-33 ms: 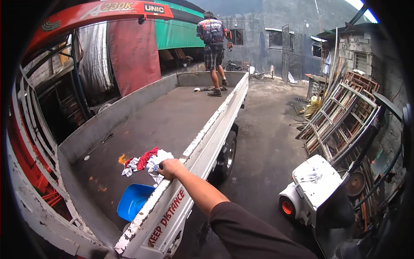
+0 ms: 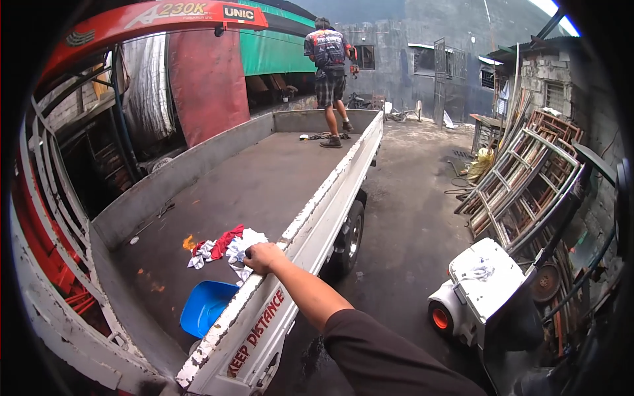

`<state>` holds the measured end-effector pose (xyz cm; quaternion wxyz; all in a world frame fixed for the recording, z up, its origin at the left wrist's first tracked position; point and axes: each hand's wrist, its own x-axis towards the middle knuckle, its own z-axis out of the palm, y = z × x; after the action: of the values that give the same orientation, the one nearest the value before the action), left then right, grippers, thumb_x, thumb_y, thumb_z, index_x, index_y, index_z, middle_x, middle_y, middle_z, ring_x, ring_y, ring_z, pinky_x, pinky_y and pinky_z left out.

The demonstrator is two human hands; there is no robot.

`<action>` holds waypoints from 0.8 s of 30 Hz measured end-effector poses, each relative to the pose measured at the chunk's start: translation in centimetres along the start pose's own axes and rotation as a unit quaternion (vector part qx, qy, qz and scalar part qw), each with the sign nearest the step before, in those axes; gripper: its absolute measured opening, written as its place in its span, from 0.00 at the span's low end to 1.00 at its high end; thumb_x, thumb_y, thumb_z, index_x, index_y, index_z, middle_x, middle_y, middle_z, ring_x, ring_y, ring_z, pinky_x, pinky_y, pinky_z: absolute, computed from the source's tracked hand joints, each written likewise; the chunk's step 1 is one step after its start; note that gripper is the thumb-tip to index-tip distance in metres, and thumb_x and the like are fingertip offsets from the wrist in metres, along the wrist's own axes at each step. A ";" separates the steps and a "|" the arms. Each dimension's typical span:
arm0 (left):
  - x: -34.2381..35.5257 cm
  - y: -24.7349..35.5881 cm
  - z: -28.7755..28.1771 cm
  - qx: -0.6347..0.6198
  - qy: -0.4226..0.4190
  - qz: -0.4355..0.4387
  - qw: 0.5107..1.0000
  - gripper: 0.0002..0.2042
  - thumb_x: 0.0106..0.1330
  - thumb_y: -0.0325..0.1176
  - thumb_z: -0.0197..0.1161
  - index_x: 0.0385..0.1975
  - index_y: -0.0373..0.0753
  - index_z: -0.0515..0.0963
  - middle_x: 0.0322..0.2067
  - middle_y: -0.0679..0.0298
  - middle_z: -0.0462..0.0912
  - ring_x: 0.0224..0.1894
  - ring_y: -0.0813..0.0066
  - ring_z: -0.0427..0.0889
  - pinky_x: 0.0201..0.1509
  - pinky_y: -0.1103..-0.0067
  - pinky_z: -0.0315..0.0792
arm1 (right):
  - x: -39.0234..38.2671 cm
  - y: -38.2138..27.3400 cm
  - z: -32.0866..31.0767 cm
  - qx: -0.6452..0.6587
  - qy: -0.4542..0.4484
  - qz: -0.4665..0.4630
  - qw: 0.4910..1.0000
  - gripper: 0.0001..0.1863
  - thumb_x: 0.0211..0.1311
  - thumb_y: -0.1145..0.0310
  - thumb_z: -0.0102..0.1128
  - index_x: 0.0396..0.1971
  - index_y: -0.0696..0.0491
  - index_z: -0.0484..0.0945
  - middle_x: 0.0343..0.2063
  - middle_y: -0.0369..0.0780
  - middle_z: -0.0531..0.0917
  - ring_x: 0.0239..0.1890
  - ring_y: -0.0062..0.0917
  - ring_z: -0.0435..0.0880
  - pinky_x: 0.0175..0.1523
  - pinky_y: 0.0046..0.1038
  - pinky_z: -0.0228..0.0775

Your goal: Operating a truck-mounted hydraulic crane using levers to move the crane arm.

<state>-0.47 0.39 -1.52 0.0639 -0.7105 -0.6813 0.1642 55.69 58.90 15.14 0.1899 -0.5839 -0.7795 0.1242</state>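
My right hand is closed and rests on the chipped white rim of the truck bed's side wall. A small dark end shows at the front of the fist; what it belongs to is hidden by the fingers. Just beyond the hand, a heap of white and red rags lies on the bed floor. Nearer to me, a blue plastic basin sits inside the bed against the same wall, partly covered by it. My left hand is out of the picture.
A person stands at the bed's far end, back to me, beside some dark gear. Overhead on the left runs a red crane boom. To the right are a white small vehicle and stacked metal frames along the wall.
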 end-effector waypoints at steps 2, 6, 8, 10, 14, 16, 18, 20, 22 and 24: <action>0.1 -0.4 -0.1 0.013 -0.074 -0.010 0.997 0.18 0.63 0.48 0.57 0.44 0.41 0.80 0.43 0.55 0.81 0.48 0.56 0.78 0.50 0.61 0.71 | 0.0 0.1 0.4 -0.014 0.004 0.000 1.000 0.22 0.65 0.47 0.50 0.41 0.47 0.85 0.40 0.46 0.86 0.46 0.41 0.84 0.54 0.38 0.74; -0.1 -0.3 -0.5 0.007 -0.087 -0.020 0.996 0.19 0.63 0.48 0.57 0.45 0.41 0.80 0.45 0.55 0.80 0.49 0.56 0.77 0.51 0.61 0.71 | -0.1 -0.1 0.3 0.009 0.001 0.015 1.000 0.22 0.64 0.47 0.50 0.39 0.47 0.85 0.39 0.45 0.87 0.46 0.40 0.84 0.54 0.38 0.74; -0.3 -0.4 -0.3 0.020 -0.060 -0.014 0.998 0.19 0.63 0.48 0.58 0.45 0.41 0.80 0.45 0.55 0.80 0.49 0.56 0.77 0.51 0.61 0.70 | -0.1 -0.5 0.1 0.009 0.000 0.016 1.000 0.22 0.65 0.47 0.50 0.40 0.47 0.85 0.39 0.44 0.87 0.47 0.39 0.84 0.55 0.37 0.74; -0.4 -0.4 -0.1 0.006 -0.066 -0.021 0.998 0.19 0.62 0.48 0.58 0.45 0.41 0.80 0.45 0.55 0.80 0.49 0.56 0.77 0.51 0.61 0.70 | 0.2 -0.3 0.6 -0.012 -0.004 0.014 1.000 0.22 0.65 0.46 0.50 0.43 0.46 0.85 0.41 0.44 0.86 0.48 0.39 0.84 0.56 0.37 0.74; -0.2 -0.2 -0.3 0.012 -0.079 -0.027 0.996 0.19 0.62 0.47 0.58 0.45 0.41 0.80 0.45 0.54 0.80 0.48 0.55 0.76 0.51 0.62 0.70 | 0.4 -0.2 0.3 -0.019 -0.035 0.017 0.999 0.23 0.65 0.46 0.50 0.48 0.44 0.84 0.43 0.45 0.86 0.50 0.39 0.83 0.57 0.36 0.73; 0.1 0.1 -0.7 -0.002 -0.077 -0.036 0.996 0.18 0.61 0.46 0.58 0.44 0.40 0.80 0.44 0.54 0.80 0.48 0.55 0.76 0.52 0.62 0.70 | 0.8 -0.4 0.1 -0.016 -0.028 0.025 0.999 0.23 0.65 0.46 0.51 0.48 0.44 0.84 0.44 0.45 0.86 0.50 0.38 0.83 0.58 0.36 0.73; -0.3 0.3 -1.3 -0.023 -0.060 -0.043 0.997 0.18 0.60 0.45 0.59 0.42 0.40 0.81 0.43 0.54 0.79 0.48 0.55 0.75 0.52 0.62 0.69 | 0.4 -0.7 0.2 -0.017 -0.028 0.022 0.999 0.23 0.65 0.46 0.51 0.48 0.45 0.84 0.43 0.45 0.86 0.50 0.39 0.83 0.57 0.36 0.73; -0.1 0.5 -1.7 -0.044 -0.035 -0.046 0.997 0.17 0.59 0.44 0.59 0.41 0.39 0.82 0.41 0.53 0.79 0.48 0.54 0.75 0.53 0.62 0.68 | 0.0 -0.2 0.2 -0.028 -0.014 -0.001 1.000 0.23 0.64 0.46 0.51 0.48 0.45 0.84 0.42 0.45 0.86 0.48 0.40 0.84 0.56 0.37 0.74; 0.2 0.5 -2.1 -0.064 -0.016 -0.050 0.997 0.16 0.58 0.43 0.60 0.39 0.38 0.82 0.40 0.53 0.79 0.47 0.54 0.74 0.53 0.62 0.67 | 0.5 0.2 0.6 -0.032 -0.004 -0.010 0.999 0.23 0.64 0.46 0.51 0.47 0.45 0.84 0.41 0.45 0.86 0.47 0.41 0.84 0.56 0.37 0.74; -0.3 0.7 -2.1 -0.075 -0.012 -0.055 0.996 0.16 0.58 0.42 0.60 0.38 0.38 0.82 0.39 0.53 0.79 0.47 0.54 0.74 0.53 0.62 0.67 | 0.6 0.0 0.5 -0.011 0.000 0.014 1.000 0.22 0.63 0.47 0.52 0.46 0.45 0.84 0.40 0.45 0.87 0.47 0.41 0.84 0.56 0.37 0.74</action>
<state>0.86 0.35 0.30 0.0106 -0.6723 -0.7308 0.1175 55.28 59.43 14.76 0.1816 -0.5970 -0.7724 0.1186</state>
